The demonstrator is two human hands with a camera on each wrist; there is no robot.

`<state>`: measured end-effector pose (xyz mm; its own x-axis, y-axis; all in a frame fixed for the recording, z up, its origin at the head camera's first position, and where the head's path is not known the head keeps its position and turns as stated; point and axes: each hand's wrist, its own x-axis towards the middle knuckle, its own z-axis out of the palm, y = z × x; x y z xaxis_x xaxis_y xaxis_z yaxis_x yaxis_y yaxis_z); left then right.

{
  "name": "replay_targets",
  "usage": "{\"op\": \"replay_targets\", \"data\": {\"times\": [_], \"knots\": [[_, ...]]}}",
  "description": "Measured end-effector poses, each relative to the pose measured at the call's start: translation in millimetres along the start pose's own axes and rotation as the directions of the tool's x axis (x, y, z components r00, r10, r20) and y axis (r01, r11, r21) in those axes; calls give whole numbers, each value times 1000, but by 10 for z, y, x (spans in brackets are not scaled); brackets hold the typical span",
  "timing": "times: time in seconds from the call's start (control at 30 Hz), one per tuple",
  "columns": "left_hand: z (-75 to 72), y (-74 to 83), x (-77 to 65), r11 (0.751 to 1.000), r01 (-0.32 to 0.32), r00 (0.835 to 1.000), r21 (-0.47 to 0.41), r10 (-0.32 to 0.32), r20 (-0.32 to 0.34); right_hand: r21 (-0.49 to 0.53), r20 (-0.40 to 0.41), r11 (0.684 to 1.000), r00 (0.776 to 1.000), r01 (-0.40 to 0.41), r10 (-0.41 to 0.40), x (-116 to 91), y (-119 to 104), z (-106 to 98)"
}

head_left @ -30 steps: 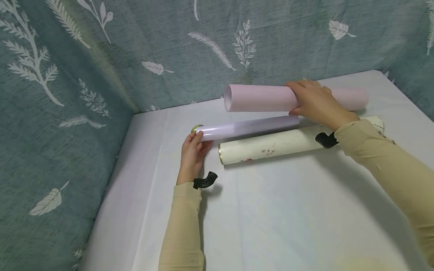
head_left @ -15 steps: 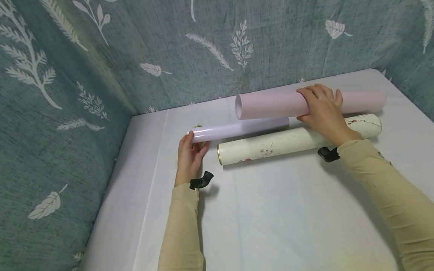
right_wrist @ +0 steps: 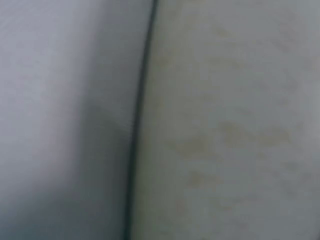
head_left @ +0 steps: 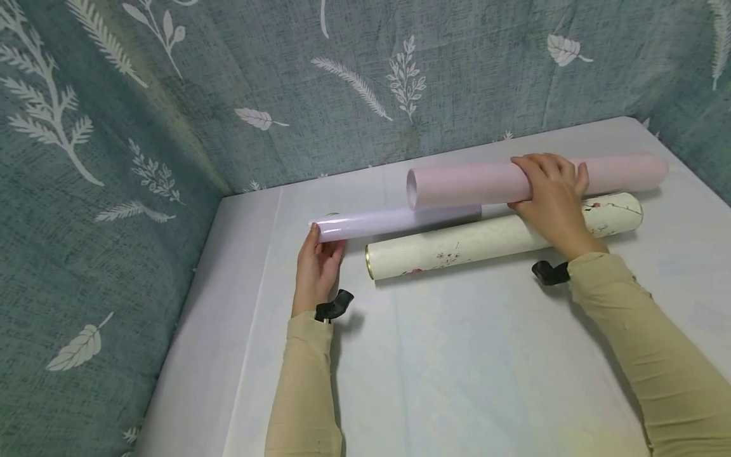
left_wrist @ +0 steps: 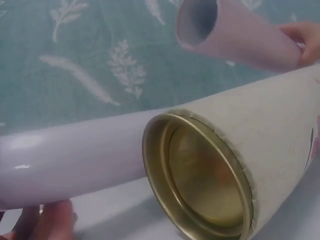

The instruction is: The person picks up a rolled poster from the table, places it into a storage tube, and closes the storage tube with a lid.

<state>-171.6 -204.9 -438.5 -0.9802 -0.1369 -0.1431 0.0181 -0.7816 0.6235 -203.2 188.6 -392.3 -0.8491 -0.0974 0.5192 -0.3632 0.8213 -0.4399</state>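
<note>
In the head view my left hand (head_left: 316, 268) holds the left end of a glossy lilac tube (head_left: 394, 222), thumb on top and fingers beneath. My right hand (head_left: 555, 202) grips a wider pink tube (head_left: 468, 184) from above, around its middle. The pink tube's hollow left end overlaps the right part of the lilac one. In front lies a cream tube (head_left: 457, 251) with a red blossom print, partly hidden behind my right hand. Its recessed gold end (left_wrist: 200, 175) fills the middle of the left wrist view. Blurred cream tube surface (right_wrist: 230, 120) fills much of the right wrist view.
A small gold edge (head_left: 333, 214) peeks out behind the lilac tube's left end. All the tubes are at the back of a table with a white cloth (head_left: 457, 355). A green leaf-patterned curtain (head_left: 320, 82) stands behind and to the left.
My right hand has moved the pink tube to the right and slightly nearer, lower over the table. My left hand has drawn the lilac tube a little to the left.
</note>
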Motion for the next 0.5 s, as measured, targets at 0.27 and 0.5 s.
{"op": "replay_targets", "data": {"times": [0.27,0.5], "knots": [[-70,13,7,998,48,997,-28,-46,70,-26,-63,998,996,54,-56,-30,37,89],[-99,21,31,996,67,996,-56,-63,70,-47,-94,995,992,84,-88,-35,64,121]]}}
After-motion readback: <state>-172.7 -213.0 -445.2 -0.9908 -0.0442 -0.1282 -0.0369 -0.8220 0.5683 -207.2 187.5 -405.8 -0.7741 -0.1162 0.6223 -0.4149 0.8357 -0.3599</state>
